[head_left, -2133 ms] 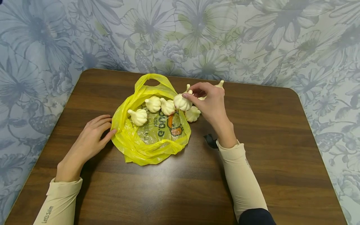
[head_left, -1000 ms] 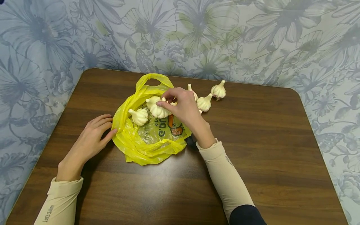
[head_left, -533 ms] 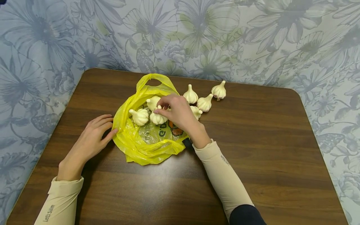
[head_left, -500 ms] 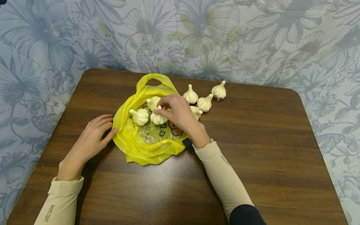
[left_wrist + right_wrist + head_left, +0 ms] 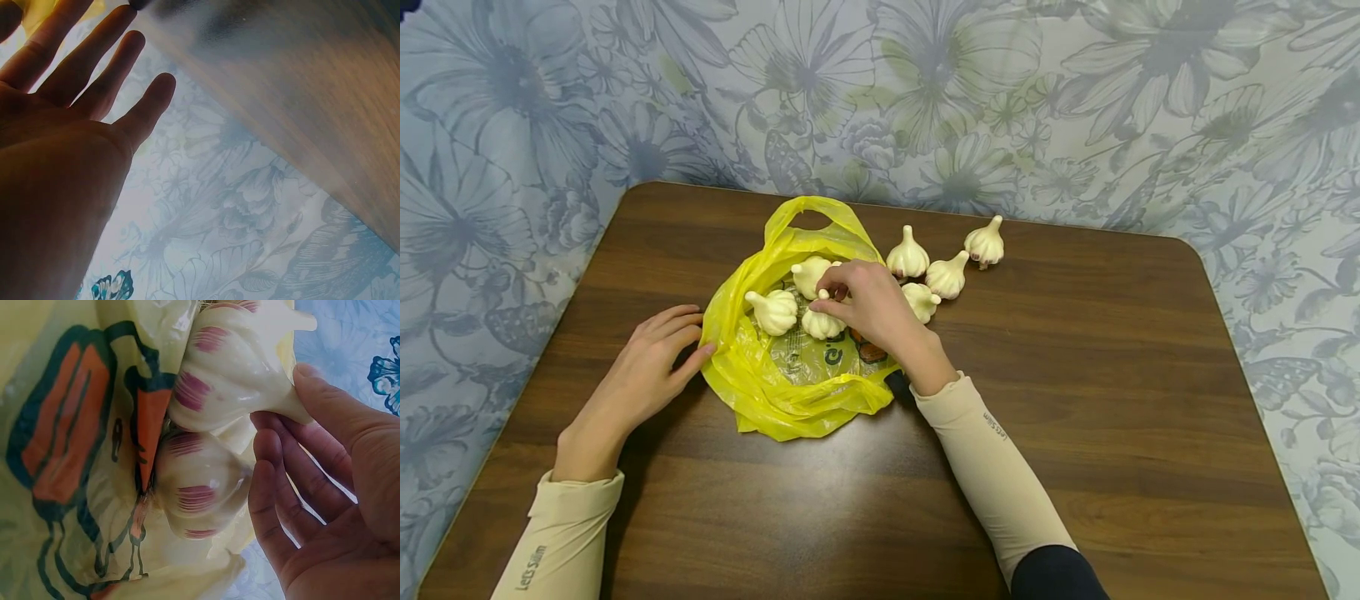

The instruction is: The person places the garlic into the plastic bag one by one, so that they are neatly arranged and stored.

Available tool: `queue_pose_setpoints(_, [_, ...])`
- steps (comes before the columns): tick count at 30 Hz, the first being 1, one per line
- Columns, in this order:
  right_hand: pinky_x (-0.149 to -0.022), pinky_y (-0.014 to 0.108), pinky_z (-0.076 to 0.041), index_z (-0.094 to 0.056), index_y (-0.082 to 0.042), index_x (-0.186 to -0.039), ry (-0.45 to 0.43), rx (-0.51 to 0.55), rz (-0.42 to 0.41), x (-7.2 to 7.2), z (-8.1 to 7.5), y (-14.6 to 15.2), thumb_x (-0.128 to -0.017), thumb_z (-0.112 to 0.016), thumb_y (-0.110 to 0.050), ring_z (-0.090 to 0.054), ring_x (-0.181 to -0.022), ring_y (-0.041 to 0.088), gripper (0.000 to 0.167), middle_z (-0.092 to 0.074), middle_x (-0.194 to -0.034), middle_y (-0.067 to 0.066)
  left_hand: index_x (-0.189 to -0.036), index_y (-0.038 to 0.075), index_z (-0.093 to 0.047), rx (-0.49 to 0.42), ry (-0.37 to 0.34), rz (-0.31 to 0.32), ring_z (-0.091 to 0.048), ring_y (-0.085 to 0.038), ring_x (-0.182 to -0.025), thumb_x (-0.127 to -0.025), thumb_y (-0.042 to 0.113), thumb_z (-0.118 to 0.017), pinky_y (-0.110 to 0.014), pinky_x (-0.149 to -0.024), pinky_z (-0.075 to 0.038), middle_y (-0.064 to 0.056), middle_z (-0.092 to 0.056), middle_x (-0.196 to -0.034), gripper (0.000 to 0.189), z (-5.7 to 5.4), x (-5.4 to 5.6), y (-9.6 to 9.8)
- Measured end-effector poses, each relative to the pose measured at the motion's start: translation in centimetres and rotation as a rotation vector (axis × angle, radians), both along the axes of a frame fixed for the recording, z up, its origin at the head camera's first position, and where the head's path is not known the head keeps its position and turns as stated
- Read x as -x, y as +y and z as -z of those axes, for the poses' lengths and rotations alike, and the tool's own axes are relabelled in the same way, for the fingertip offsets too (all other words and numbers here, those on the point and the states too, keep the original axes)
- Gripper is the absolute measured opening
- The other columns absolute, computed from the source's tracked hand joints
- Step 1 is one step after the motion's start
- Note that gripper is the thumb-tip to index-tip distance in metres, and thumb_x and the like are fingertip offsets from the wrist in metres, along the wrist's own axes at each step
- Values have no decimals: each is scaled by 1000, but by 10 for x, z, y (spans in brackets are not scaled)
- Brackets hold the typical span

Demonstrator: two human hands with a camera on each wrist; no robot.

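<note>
In the head view, my right hand [image 5: 872, 300] reaches into the yellow plastic bag [image 5: 767, 408] and pinches a cream garlic bulb [image 5: 823, 323] by its stem. The right wrist view shows that bulb [image 5: 231, 369] with purple streaks, its stem between thumb and fingers, and another bulb [image 5: 203, 487] just below. Inside the bag, one bulb [image 5: 772, 312] lies to the left and another [image 5: 809, 275] behind the pinched one. My left hand [image 5: 640, 375], fingers extended, touches the bag's left side with its fingertips. In the left wrist view the left hand [image 5: 75, 106] holds nothing in its palm.
Outside the bag, to its right, several garlic bulbs sit on the brown wooden table [image 5: 1112, 375], among them one [image 5: 984, 242] near the back edge and one [image 5: 947, 276] in front of it. A floral-papered wall [image 5: 955, 100] stands directly behind the table.
My right hand has carried a garlic bulb leftward from the bag's right rim and lowered it among the bulbs inside. The left hand has stayed at the bag's left side.
</note>
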State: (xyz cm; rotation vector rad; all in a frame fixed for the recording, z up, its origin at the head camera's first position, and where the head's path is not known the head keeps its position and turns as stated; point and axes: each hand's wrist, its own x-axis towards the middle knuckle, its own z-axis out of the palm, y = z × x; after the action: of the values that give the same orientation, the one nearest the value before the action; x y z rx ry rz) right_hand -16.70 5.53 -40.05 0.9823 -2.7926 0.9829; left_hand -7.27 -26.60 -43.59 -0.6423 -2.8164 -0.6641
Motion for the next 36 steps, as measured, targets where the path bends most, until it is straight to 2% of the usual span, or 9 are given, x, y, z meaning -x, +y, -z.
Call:
queue_pose_setpoints(7, [-70,25,-52,-79,-13,-99,-11,5,-5,0,-1,1,-93,-83,-32,-67,-79,16,20,-74,-87,-2,-117,-3,-74,-2,-4,-6,-52,-47,-136,-96,13,-77,-73,-109,-39,-27,-69,-128,27,2,0,-1])
queue_pose_setpoints(13, [-74,25,-53,-81,-15,-101,-12,25,6,0,-3,3,-95,-80,-35,-65,-82,12,21,-77,-93,-4,-118,-3,-74,-4,-4,-11,-52,-47,-136,-96,14,-77,-73,-108,-39,-27,-69,-129,28,3,-1,-1])
queue_pose_setpoints(26, [-76,24,-56,-82,-16,-101,-28,143,43,2,-9,10,-100,-75,-29,-66,-82,10,14,-76,-94,-3,-117,-4,-74,-8,2,-4,-52,-47,-136,-96,13,-77,-72,-109,-39,-28,-69,-128,27,2,-1,0])
queue_pose_setpoints(36, [-76,26,-56,-81,-14,-101,12,150,49,0,-9,13,-101,-74,-26,-66,-82,10,14,-76,-94,-1,-116,-3,-74,-10,5,-2,-53,-46,-136,-94,12,-78,-73,-109,-39,-27,-70,-128,27,0,-1,0])
